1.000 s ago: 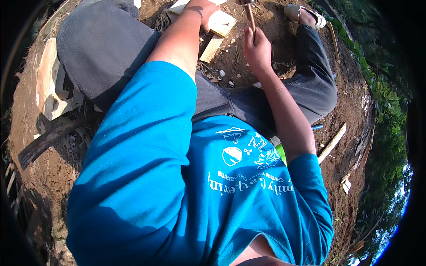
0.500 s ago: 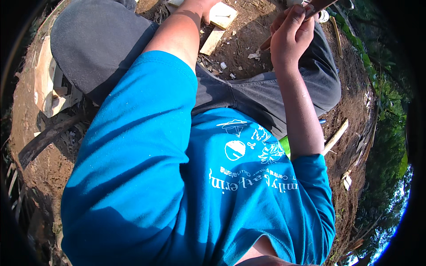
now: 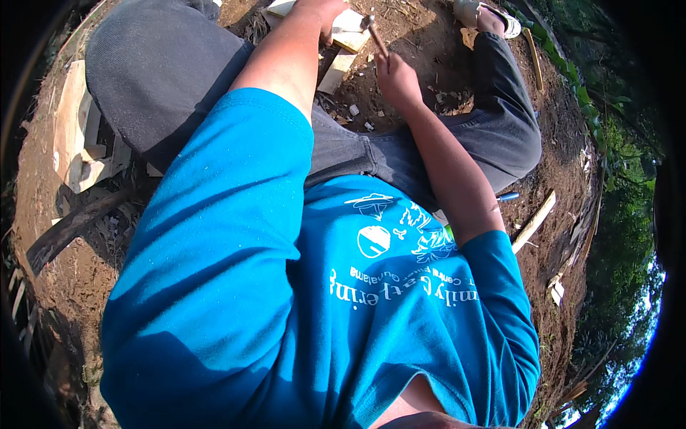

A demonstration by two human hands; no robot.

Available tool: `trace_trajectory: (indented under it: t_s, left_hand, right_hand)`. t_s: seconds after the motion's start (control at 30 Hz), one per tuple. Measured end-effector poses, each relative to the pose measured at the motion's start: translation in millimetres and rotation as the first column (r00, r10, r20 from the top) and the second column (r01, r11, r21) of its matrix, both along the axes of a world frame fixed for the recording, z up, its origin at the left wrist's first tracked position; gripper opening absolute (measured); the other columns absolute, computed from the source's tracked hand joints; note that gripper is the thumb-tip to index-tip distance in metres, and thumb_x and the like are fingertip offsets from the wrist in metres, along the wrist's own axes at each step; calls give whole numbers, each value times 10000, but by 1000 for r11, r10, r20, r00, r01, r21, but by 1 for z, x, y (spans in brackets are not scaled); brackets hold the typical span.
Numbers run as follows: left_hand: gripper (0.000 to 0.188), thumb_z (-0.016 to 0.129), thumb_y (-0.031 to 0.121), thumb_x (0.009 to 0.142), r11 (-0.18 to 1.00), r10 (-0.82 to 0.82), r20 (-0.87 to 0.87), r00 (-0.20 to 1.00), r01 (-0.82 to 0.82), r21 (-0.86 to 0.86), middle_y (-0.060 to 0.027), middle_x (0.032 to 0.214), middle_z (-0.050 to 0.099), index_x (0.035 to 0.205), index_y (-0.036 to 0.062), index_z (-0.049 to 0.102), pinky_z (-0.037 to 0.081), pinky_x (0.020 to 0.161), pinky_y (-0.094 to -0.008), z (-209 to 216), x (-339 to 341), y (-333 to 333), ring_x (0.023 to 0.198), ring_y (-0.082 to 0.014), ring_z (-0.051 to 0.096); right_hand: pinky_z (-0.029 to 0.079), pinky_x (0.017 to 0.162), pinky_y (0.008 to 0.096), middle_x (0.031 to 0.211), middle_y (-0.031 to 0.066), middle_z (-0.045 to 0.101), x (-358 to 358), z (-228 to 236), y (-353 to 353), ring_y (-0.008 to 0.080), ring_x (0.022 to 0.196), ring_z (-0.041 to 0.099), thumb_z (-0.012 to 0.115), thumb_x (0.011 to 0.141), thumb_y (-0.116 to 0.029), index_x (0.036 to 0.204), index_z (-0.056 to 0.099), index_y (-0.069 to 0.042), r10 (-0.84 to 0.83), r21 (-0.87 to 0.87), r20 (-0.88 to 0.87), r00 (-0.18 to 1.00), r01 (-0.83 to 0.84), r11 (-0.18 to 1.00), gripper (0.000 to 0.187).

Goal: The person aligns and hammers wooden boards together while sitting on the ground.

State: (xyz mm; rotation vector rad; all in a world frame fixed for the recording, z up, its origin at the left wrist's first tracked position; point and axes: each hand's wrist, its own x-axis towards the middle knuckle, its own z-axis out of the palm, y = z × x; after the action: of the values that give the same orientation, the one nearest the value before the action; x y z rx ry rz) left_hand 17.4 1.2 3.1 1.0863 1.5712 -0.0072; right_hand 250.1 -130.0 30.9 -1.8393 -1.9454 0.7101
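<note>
**Steady on one side, easy on the other**

Our right hand (image 3: 400,80) is closed around the handle of a hammer (image 3: 376,38), whose metal head sits beyond the knuckles and a little to their left, at the right edge of the pale board (image 3: 349,23). From above we cannot tell whether the head touches the wood. Our left hand (image 3: 326,14) rests at the board's left part, thumb side toward the hammer; its fingers are partly hidden, so we cannot tell how tightly they hold. A narrower wood piece (image 3: 336,71) sticks out from under the board, on the near side of the left hand, and wood chips (image 3: 354,110) lie nearer to us than the right hand.

To strike well, we judge it best to press the board flat with the left palm, fingertips clear of the hammer's path. The right grip wants firmness with a free wrist, so the face lands square (a glancing blow can skid toward the fingers). We also want that lower piece seated firmly, since a rocking support wastes force.
</note>
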Motion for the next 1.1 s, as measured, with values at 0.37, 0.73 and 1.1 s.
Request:
trace_trajectory:
  t_s: [0.37, 0.73, 1.1]
  left_hand:
    - [665, 1007, 367, 524, 547, -533, -584, 612, 776, 314, -164, 1083, 758, 1079, 91, 766, 554, 884, -428, 2, 8, -12, 1033, -318, 713]
    - [632, 998, 347, 529, 549, -499, -579, 645, 752, 365, -162, 1073, 758, 1066, 106, 767, 560, 870, -433, -1, 0, -9, 1018, -330, 714]
    - [610, 987, 339, 534, 536, -491, -584, 646, 753, 382, -158, 1053, 760, 1062, 123, 769, 566, 856, -439, 8, 6, -5, 995, -340, 717]
  right_hand:
    - [508, 638, 354, 738, 114, 665, 12, -17, 5, 212, 642, 649, 565, 1052, -259, 1031, 615, 22, 89, -159, 209, 974, -55, 986, 287]
    - [536, 686, 422, 757, 173, 658, 9, -6, 0, 308, 687, 664, 566, 1046, -333, 1034, 657, 6, -39, -109, 39, 998, 43, 993, 351]
    - [442, 561, 300, 673, 27, 592, 27, -45, 5, 102, 591, 563, 545, 1084, -282, 952, 618, -28, 169, -122, 219, 961, -145, 982, 295]
